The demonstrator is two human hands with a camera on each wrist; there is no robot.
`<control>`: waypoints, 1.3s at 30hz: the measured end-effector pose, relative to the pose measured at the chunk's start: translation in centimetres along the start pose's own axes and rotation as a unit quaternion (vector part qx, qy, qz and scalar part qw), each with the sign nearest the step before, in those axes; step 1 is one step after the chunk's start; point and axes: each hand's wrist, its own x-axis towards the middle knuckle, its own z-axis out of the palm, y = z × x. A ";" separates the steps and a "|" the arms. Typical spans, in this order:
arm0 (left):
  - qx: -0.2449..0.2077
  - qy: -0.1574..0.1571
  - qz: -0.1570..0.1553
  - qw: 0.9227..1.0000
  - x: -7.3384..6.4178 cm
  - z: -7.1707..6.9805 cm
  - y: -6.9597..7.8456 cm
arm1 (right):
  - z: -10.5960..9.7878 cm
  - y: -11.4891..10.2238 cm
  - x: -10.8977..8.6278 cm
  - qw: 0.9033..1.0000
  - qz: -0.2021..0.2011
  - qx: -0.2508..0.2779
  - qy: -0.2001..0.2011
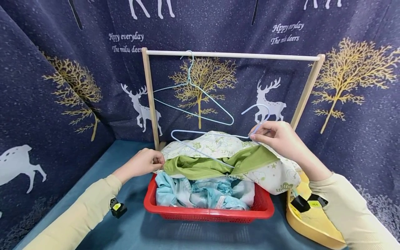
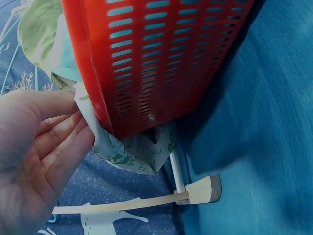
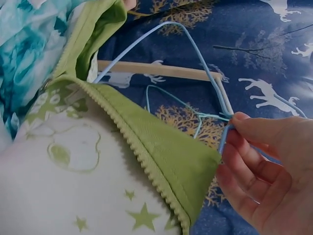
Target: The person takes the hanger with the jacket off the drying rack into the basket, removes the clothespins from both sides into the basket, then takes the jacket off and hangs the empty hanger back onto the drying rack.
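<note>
From where I stand, the left hand [image 1: 147,161] pinches one edge of a white printed garment [image 1: 265,175], and the right hand [image 1: 278,137] pinches a periwinkle hanger [image 1: 218,134] at the base of its hook. The hanger slants across the garment's open zip front, one end out of sight behind the green lining [image 1: 193,169], the other lying free toward the left hand.

I'd judge this the moment to seat that hidden end fully in its shoulder, holding the hook steady, then open the left edge wide so the free end slips under without snagging on the zip.

The garment drapes over the back of a red basket [image 1: 209,212] of blue clothes [image 1: 203,196] on the tabletop [image 1: 128,222]. A yellow tray [image 1: 317,233] stands at the right; behind, a pale blue hanger [image 1: 189,81] hangs on a rack [image 1: 231,54].
</note>
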 end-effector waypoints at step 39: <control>0.001 0.007 0.003 1.000 -0.1 0.0 0.3 | -1.8 -2.4 7.4 0.923 0.007 0.336 0.189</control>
